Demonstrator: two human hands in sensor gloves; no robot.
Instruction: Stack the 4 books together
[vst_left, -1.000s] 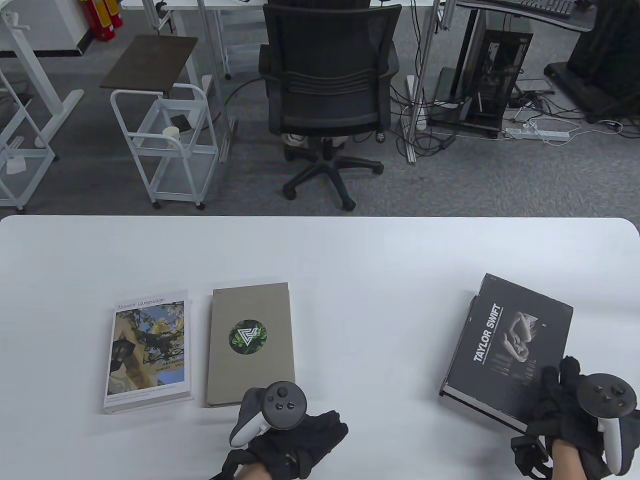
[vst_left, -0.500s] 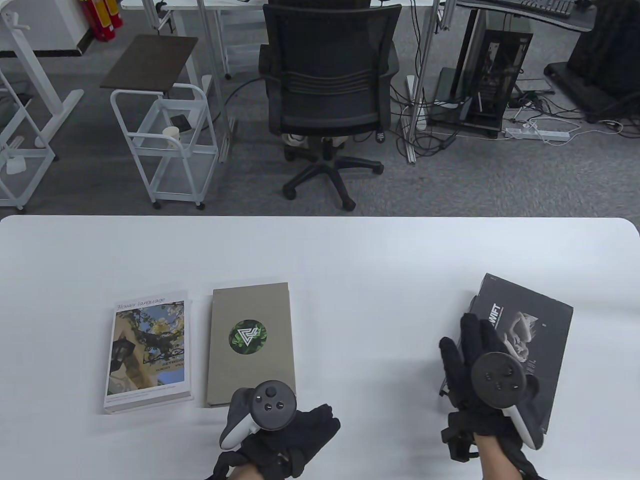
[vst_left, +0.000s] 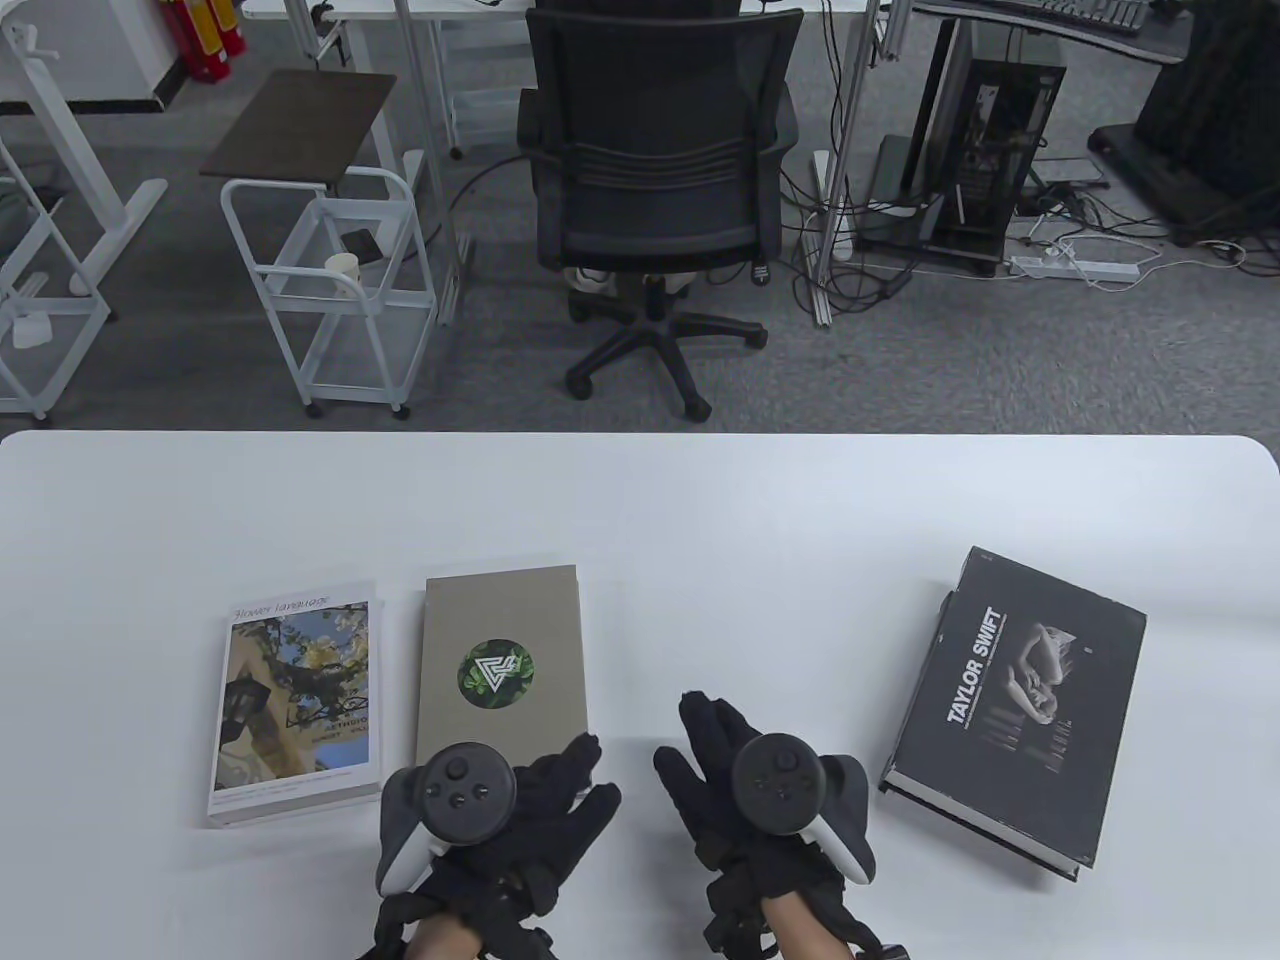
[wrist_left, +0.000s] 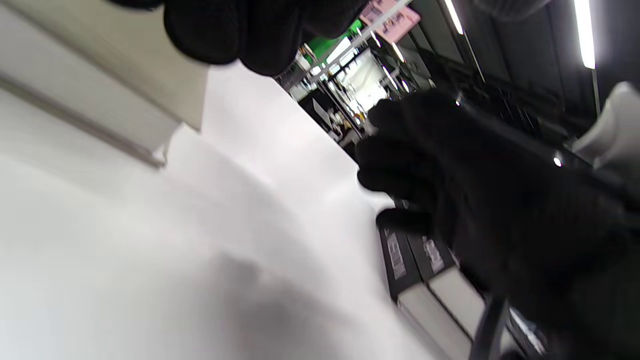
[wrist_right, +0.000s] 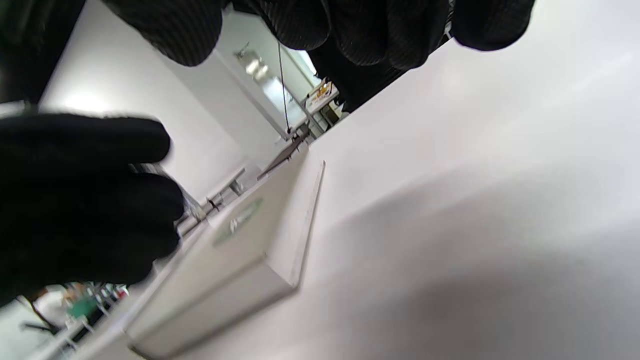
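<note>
Both hands empty near the tan book, black stack off to the right.

Table view: left hand (vst_left: 500, 810) and right hand (vst_left: 750, 790), fingers spread, holding nothing, flank the tan book's (vst_left: 500, 680) near right corner; flower book (vst_left: 295, 705) just left, Taylor Swift book (vst_left: 1020, 700) well apart on the bench (vst_left: 700, 520). Left wrist view alone shows two black spines beneath the right hand. Right wrist view shows the tan book's edge.

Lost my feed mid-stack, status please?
Left hand over the near end of the tan hardcover book, right hand empty beside it. Black Taylor Swift book stacked right. Nothing between.
</note>
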